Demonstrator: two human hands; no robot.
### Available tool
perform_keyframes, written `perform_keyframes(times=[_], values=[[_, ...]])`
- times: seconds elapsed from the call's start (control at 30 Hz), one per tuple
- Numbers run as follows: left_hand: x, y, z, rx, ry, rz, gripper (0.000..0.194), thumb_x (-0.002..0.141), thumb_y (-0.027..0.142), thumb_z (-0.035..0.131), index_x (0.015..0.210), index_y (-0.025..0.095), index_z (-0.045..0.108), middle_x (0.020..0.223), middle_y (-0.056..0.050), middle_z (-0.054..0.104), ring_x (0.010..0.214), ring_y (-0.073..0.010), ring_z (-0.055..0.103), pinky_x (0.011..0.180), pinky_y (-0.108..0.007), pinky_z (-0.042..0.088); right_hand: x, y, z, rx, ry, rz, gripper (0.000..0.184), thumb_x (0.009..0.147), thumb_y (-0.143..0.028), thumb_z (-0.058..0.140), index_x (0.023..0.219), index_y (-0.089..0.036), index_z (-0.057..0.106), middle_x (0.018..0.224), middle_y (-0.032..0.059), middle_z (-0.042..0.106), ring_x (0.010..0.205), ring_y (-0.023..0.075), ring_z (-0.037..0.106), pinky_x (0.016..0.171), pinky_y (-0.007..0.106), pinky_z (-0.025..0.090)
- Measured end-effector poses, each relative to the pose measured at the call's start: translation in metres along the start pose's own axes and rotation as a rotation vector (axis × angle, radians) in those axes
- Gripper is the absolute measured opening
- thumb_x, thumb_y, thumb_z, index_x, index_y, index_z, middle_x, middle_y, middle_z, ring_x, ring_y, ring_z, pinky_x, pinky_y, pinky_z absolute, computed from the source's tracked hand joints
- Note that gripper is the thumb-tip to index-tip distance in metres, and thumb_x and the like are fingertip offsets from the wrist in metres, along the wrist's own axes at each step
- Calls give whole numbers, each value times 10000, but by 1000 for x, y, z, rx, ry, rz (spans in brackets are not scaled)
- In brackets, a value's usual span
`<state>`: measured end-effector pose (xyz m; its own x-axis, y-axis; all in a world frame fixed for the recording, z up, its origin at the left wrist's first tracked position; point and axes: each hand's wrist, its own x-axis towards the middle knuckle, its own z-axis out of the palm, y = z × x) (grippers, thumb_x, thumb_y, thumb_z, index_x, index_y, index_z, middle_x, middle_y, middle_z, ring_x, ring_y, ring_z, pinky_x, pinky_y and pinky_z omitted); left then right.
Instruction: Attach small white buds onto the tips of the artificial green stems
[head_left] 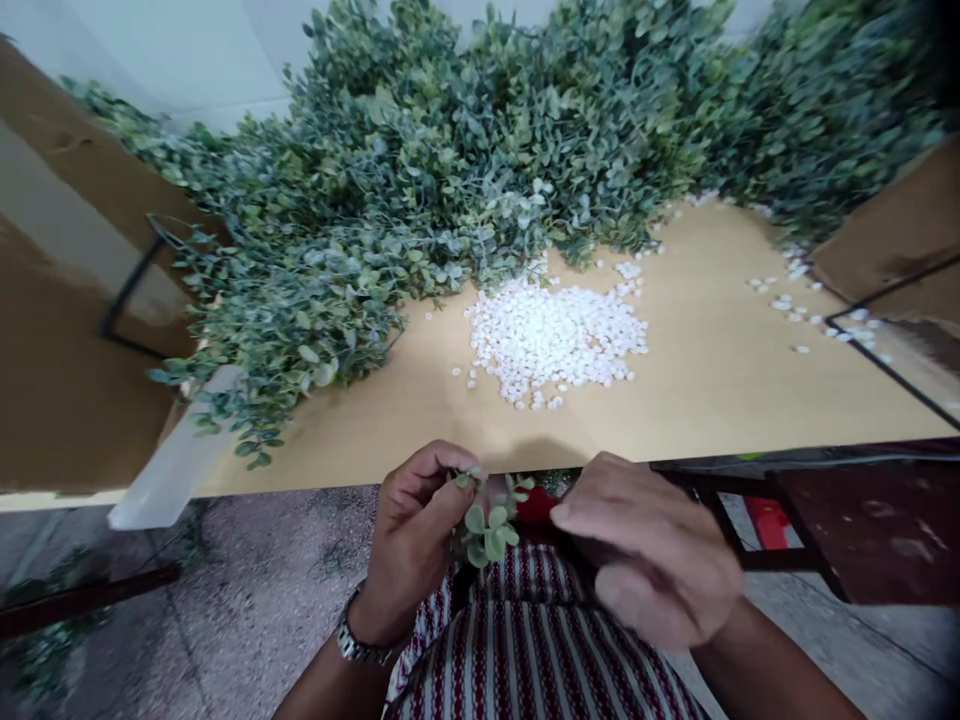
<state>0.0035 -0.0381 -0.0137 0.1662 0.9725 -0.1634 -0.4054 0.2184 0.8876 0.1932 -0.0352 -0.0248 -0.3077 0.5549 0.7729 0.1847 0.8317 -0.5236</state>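
Note:
My left hand [427,545] is closed, thumb against fingers, on a leafy sprig [491,532] of grey-green foliage, held just below the table's front edge. To its right is my right hand [660,555], somewhat blurred, with its fingers curled inward. Whatever it may hold is hidden. A red thing [534,506] shows between the hands, too unclear to name. Beyond both hands, a heap of small white ring-shaped pieces [555,335] lies on the tan tabletop [712,370].
A large mass of leafy foliage [465,150] fills the table's back and left. Cardboard [67,300] stands at left, and more cardboard [900,235] at right, near black metal bars. A translucent strip [176,465] overhangs the front left edge. Scattered white pieces lie at right.

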Motion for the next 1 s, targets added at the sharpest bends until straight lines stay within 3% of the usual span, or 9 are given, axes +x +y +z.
perform_keyframes(times=[0.1, 0.17, 0.27, 0.43, 0.57, 0.7, 0.83, 1.0], values=[[2, -5, -3, 137, -94, 27, 108, 801, 270, 651, 791, 164, 664, 630, 1, 619, 512, -76, 527, 490, -164, 425, 0, 19, -18, -226, 38, 245, 204, 850, -79, 502, 988, -184, 610, 668, 1, 607, 582, 108, 562, 509, 230, 458], [6, -8, -3, 238, -175, 78, 91, 808, 250, 645, 814, 166, 679, 670, -10, 630, 565, -88, 544, 527, -170, 437, 3, 33, -25, -402, -3, 384, 141, 850, -102, 521, 917, -177, 620, 753, 28, 644, 671, 128, 604, 580, 247, 488], [13, -9, -1, 324, -266, 110, 108, 835, 246, 608, 848, 165, 678, 711, -28, 649, 590, -105, 558, 536, -188, 442, 8, 51, -25, -524, -114, 399, 157, 877, -149, 489, 945, -159, 630, 829, 60, 664, 751, 159, 627, 664, 279, 503], [23, -11, 3, 360, -249, 162, 101, 834, 228, 605, 844, 167, 685, 738, -40, 662, 626, -124, 572, 558, -210, 451, 17, 59, -17, -681, -340, 413, 216, 896, -178, 445, 940, -137, 653, 761, 64, 598, 700, 176, 583, 628, 299, 471], [25, -13, 6, 337, -192, 122, 89, 829, 218, 608, 836, 169, 682, 739, -37, 658, 647, -130, 577, 578, -222, 466, 17, 60, -19, -653, -325, 430, 191, 901, -194, 451, 871, -147, 634, 750, 51, 580, 699, 164, 558, 629, 291, 454], [25, -16, 10, 389, -190, 119, 109, 839, 218, 591, 830, 153, 678, 723, -40, 654, 633, -130, 580, 578, -232, 477, 9, 58, -24, -513, -131, 432, 128, 871, -159, 505, 827, -143, 624, 761, 57, 601, 716, 165, 569, 638, 301, 459], [27, -20, 15, 462, -216, 196, 100, 843, 185, 575, 824, 155, 669, 700, -28, 653, 616, -123, 587, 572, -232, 476, 6, 43, -28, -59, 120, 568, 47, 816, -139, 609, 813, -178, 634, 732, 10, 603, 690, 129, 560, 610, 265, 469], [31, -19, 24, 615, -262, 333, 102, 845, 143, 560, 814, 147, 658, 650, -17, 630, 561, -107, 557, 528, -226, 448, 0, 24, -23, 468, 62, 690, 52, 801, -205, 661, 766, -167, 666, 663, -3, 590, 609, 102, 539, 540, 238, 452]])
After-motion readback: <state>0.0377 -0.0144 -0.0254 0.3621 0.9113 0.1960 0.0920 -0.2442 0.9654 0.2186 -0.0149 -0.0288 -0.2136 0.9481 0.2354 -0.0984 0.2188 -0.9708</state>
